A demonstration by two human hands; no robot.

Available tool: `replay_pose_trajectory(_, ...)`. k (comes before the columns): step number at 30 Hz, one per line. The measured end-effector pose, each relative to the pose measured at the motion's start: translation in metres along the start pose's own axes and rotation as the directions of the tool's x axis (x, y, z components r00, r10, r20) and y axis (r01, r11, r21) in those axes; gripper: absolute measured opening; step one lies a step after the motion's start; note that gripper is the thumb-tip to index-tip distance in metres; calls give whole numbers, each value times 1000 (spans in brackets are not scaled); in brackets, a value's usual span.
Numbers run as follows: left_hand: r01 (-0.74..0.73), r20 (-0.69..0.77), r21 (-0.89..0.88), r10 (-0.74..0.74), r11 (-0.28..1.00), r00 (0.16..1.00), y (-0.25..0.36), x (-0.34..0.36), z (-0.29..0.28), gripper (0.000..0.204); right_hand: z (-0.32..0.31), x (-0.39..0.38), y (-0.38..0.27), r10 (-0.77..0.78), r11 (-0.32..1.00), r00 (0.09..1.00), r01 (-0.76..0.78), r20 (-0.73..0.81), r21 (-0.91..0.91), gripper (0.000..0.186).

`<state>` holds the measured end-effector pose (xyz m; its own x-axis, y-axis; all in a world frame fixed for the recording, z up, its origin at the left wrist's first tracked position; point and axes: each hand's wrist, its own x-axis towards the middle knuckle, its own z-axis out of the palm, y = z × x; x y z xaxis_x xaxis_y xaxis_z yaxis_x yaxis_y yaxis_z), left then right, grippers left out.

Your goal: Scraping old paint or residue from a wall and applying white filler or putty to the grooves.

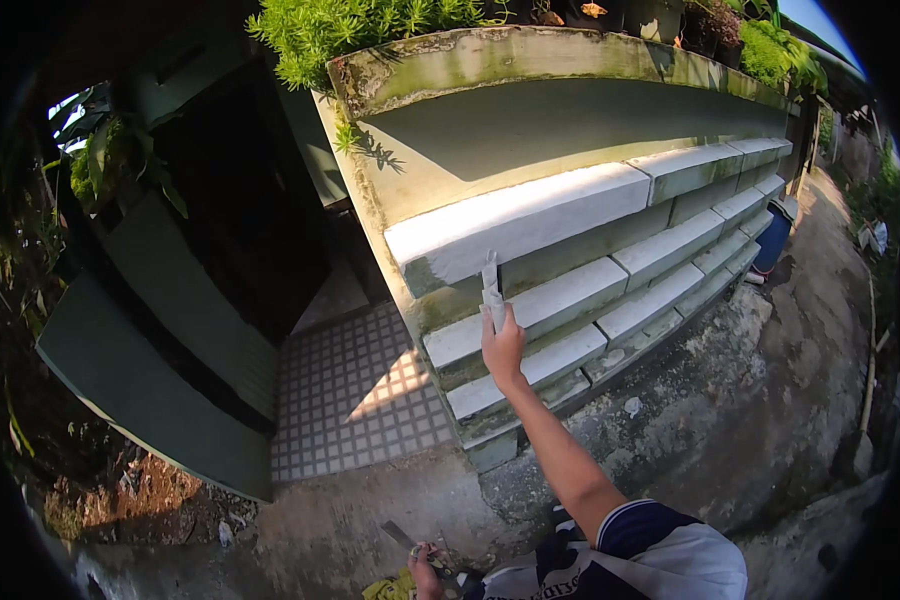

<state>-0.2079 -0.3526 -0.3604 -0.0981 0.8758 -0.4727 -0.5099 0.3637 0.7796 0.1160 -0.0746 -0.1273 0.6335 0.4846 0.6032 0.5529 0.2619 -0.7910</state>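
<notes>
My right hand [502,345] grips a narrow tool [491,280] smeared pale grey-white, its tip at the front face of the top ledge [530,210]. That ledge's near section is mostly white, with a grey-green patch at its left end. Low at the bottom edge, my left hand [426,568] is closed on a flat metal scraper [400,534]; a yellow-green cloth [385,590] is beside it, partly out of view.
Two more stepped ledges [650,300] run below. A planter [570,55] with plants tops the wall. At left are a dark doorway, a checkered tile floor [320,420] and a green low wall [140,380]. A blue barrel [770,240] stands at right beside a concrete path [800,340].
</notes>
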Motion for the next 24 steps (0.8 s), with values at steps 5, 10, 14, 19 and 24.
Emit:
replay_pose_trajectory(5, 66, -40, 260, -57, 963, 998, 22, -27, 19, 24, 2, -5, 10, -53, 997, 998, 54, 26, -54, 24)
replay_pose_trajectory(10, 106, -42, 209, -100, 972, 994, 24, -33, 16, 23, 5, -7, 10, -95, 993, 990, 101, 100, -64, 27)
replay_pose_trajectory(14, 124, -79, 204, -110, 971, 991, 35, -43, 25, 24, 8, -15, -3, -87, 996, 990, 87, 109, 9, 26)
replay_pose_trajectory(19, 114, -72, 232, -100, 966, 992, 31, -34, 19, 25, 9, -15, 1, -137, 988, 982, 145, 131, -53, 27)
replay_pose_trajectory(24, 98, -78, 207, -83, 973, 994, 27, -35, 18, 25, 3, -4, -1, -55, 998, 998, 56, 20, -42, 26)
